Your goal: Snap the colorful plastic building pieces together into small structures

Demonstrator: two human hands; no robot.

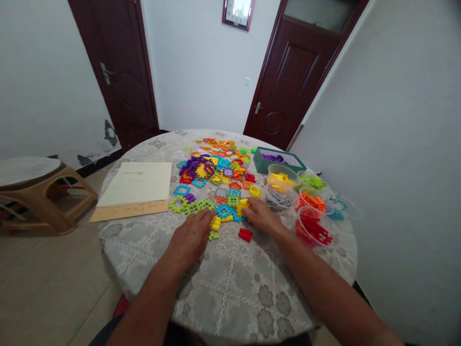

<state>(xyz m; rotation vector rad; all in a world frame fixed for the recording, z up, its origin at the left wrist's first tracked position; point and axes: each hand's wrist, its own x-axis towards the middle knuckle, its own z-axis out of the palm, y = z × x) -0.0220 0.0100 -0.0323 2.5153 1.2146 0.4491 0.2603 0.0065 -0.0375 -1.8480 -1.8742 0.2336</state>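
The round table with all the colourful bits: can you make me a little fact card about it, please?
Table: round, patterned cloth
Left hand: beside a yellow block
Right hand: touching a yellow piece; grip unclear
Pile: mixed colours
Red piece: apart, nearer the person
Clear tubs: yellow, grey, green, orange, blue, red pieces
Green box: purple pieces inside
Paper: on the left; writing too small to read

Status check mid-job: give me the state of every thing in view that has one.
Left hand: lowered by small yellow pieces, grip unclear
Right hand: touching a yellow piece, grip unclear
Red piece: loose, apart from the pile
Green box: open, purple pieces inside
Red tub's contents: uncovered
Pale sheet: lying flat
Left door: shut
Right door: shut
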